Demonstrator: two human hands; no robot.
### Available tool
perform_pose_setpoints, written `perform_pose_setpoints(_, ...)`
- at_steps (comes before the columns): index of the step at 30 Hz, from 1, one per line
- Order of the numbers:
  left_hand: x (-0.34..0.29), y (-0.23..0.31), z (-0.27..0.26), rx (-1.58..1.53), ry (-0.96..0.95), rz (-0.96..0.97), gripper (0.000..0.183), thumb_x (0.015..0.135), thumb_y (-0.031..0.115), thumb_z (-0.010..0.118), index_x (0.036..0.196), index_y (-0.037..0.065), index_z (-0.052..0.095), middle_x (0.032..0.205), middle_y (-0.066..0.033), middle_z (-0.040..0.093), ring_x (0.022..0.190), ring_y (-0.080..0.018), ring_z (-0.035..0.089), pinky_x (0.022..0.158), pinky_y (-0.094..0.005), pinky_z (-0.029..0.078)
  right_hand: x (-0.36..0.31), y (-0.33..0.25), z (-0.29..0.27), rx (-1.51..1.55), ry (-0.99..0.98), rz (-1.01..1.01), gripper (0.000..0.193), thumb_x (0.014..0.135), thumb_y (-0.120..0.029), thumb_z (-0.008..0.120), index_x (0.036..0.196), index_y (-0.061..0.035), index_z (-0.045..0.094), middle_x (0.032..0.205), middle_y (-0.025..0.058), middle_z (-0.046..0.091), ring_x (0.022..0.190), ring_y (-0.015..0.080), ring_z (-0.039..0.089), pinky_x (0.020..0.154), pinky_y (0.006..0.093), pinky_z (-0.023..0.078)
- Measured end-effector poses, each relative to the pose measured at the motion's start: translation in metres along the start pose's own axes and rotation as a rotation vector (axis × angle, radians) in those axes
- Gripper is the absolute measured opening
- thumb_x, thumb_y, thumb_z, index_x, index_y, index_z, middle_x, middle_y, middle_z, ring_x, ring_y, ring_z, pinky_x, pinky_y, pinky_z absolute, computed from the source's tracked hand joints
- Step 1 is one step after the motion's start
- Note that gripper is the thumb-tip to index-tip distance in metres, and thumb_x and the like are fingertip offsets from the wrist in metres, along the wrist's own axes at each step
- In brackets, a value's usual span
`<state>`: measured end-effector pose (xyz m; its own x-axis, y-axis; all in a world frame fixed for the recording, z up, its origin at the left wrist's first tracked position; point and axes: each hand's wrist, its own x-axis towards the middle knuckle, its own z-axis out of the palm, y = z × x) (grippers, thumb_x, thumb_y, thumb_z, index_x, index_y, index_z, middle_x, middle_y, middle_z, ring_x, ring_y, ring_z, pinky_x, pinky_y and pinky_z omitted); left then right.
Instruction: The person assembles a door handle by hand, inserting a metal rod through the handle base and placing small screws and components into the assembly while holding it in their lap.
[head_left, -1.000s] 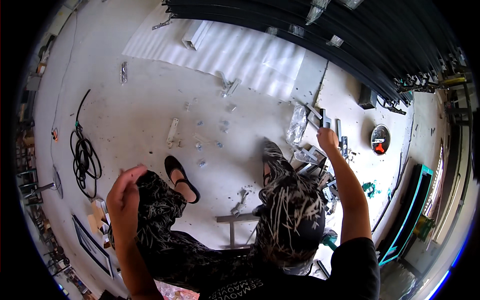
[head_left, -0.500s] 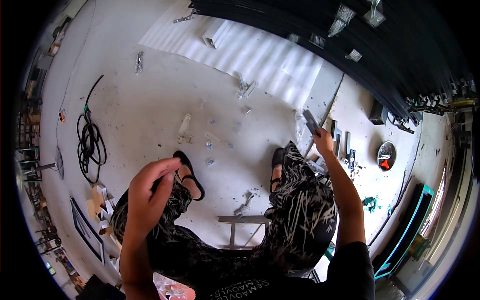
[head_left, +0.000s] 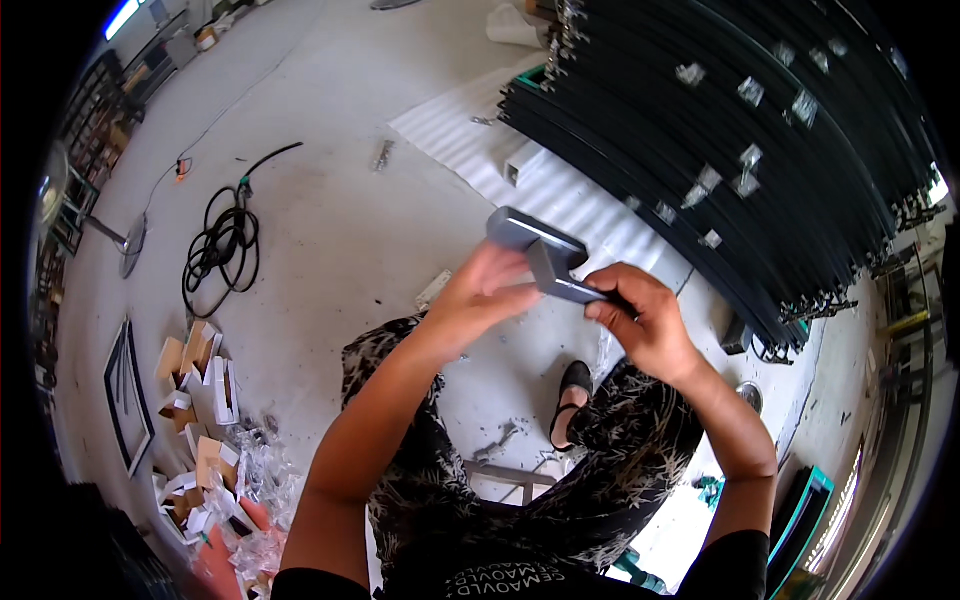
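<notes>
In front of my lap I have a dark grey angular piece [head_left: 540,237], with a flat, round-ended upper part and a squarer part folded below it. I cannot tell whether it is one piece or two. My right hand [head_left: 645,318] pinches its lower right end between thumb and fingers. Close against the left side is my left hand [head_left: 490,285], its thumb and fingers apart around that end but smeared by motion. Whether those fingers grip it is unclear.
Black frame bars [head_left: 720,130] are stacked at the far right beside white foam sheeting [head_left: 460,125]. A coiled black hose [head_left: 225,245] lies on the left floor. Opened cardboard boxes [head_left: 205,350] and clear plastic wrapping [head_left: 265,465] sit at the near left. A small stool [head_left: 510,475] stands between my legs.
My right hand has brought the grey piece from the right floor to the middle. My left hand has moved right and forward to meet it. The view has shifted.
</notes>
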<state>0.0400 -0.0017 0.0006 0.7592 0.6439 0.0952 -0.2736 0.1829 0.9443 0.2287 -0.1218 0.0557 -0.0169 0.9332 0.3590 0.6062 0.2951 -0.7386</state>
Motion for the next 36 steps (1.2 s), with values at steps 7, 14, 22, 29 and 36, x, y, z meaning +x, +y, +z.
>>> perform_pose_setpoints(7,-0.005,0.016,-0.014,-0.351,-0.086,-0.055,0.050,0.085,0.009,0.063,0.130,0.001,0.042,0.120,-0.0106,0.056,0.111,-0.0197,0.054,0.095,-0.0373,0.043,0.008,-0.010,0.054,1.072,-0.013,0.570,0.024,0.088,-0.019,0.066,0.100,-0.0004,0.055,0.074,0.0023,0.053,0.058,0.0084,0.048,0.048,0.0219,0.035)
perform_pose_setpoints(14,0.000,0.020,-0.015,-0.297,-0.017,-0.117,0.049,0.088,0.010,0.063,0.128,0.010,0.036,0.089,-0.0051,0.058,0.081,-0.0159,0.057,0.077,-0.0345,0.047,0.007,0.007,0.073,0.885,-0.055,0.753,0.049,0.095,-0.051,0.044,0.094,-0.0034,0.056,0.064,0.0000,0.046,0.051,0.0086,0.043,0.045,0.0221,0.030)
perform_pose_setpoints(22,-0.003,0.019,-0.013,0.152,0.171,-0.128,0.036,0.088,0.010,0.060,0.118,0.009,0.042,0.073,-0.0024,0.057,0.061,-0.0115,0.055,0.054,-0.0267,0.045,0.019,0.023,0.075,0.951,-0.154,0.741,0.054,0.096,-0.056,0.034,0.093,-0.0043,0.051,0.056,-0.0048,0.030,0.044,0.0059,0.023,0.039,0.0223,0.021)
perform_pose_setpoints(29,-0.014,-0.003,-0.015,0.857,0.114,-0.018,0.047,0.079,0.009,0.064,0.119,0.003,0.040,0.070,-0.0082,0.056,0.054,-0.0107,0.050,0.050,-0.0281,0.044,0.028,0.050,0.042,0.811,-0.703,1.032,0.065,0.095,-0.059,0.035,0.096,0.0029,0.056,0.055,-0.0077,0.026,0.040,0.0017,0.020,0.035,0.0196,0.015)
perform_pose_setpoints(36,-0.021,0.019,-0.015,0.367,-0.038,-0.226,0.055,0.083,0.014,0.067,0.128,0.002,0.039,0.088,-0.0070,0.061,0.071,-0.0129,0.057,0.062,-0.0289,0.048,0.027,0.054,0.040,0.721,-0.711,0.966,0.067,0.094,-0.059,0.037,0.100,0.0036,0.059,0.054,-0.0067,0.030,0.041,0.0020,0.020,0.035,0.0198,0.016)
